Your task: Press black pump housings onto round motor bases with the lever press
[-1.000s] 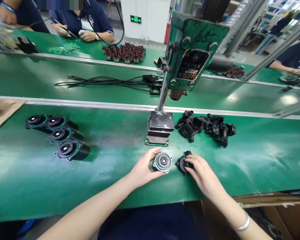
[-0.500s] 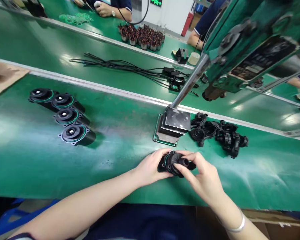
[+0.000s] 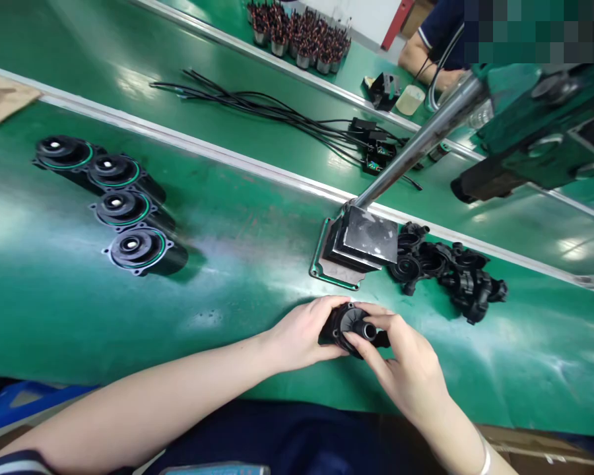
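Close to the bench's front edge, my left hand [image 3: 304,335] is closed around a black pump housing [image 3: 327,334]. A round black pump cover [image 3: 347,320] with a short spout lies against the housing's end. The thumb and fingers of my right hand [image 3: 412,359] grip this cover around the spout. My fingers hide part of the seam between the two pieces. Several similar black pump housings [image 3: 137,245], each with a green sealing ring and a white-tipped centre, stand to the left. A pile of loose black pump covers [image 3: 433,264] lies to the right, beyond my right hand.
A press stand with a metal block [image 3: 369,234] and slanted steel post [image 3: 418,142] rises just past my hands. The green press head [image 3: 529,138] overhangs at upper right. Black cables [image 3: 277,109] lie behind the rail. Across the bench are copper-wired parts [image 3: 301,39] and a person's arm [image 3: 418,56].
The cover now sits closer against the housing, and the green ring that showed between them is out of sight. Both hands keep their hold. The camera view has shifted.
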The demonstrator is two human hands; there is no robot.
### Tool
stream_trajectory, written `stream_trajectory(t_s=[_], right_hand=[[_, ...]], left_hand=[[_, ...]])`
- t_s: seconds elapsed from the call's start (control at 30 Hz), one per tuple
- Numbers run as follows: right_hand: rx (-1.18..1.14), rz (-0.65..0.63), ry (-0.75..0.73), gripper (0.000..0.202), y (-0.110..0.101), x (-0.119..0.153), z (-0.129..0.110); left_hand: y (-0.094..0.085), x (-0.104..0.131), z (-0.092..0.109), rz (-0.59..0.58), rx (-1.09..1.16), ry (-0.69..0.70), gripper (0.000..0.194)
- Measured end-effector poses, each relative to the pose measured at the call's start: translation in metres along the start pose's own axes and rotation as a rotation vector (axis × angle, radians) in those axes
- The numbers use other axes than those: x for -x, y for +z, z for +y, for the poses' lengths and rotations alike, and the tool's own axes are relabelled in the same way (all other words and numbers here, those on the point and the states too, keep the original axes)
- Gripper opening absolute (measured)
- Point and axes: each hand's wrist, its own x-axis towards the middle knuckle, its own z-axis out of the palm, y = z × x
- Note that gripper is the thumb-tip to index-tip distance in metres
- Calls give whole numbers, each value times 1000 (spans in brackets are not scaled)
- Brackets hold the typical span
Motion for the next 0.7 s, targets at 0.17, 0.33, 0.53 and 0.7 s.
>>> stream_trajectory(t_s=[0.17,0.33,0.53,0.7], right_hand=[[11,0,-29,23,-1,-1,0],[2,-12,-26,23,-2,-2,1],[6,-20,-36,24,-1,-1,2],[34,-43,-31,24,-4,-3,2]], left_hand=[[1,1,-2,-9,-10,12,69],[0,0,-1,-12,-11,2,71],[0,0,-1,-14,-6,6,71],[2,1,-3,0,1,-3,74]])
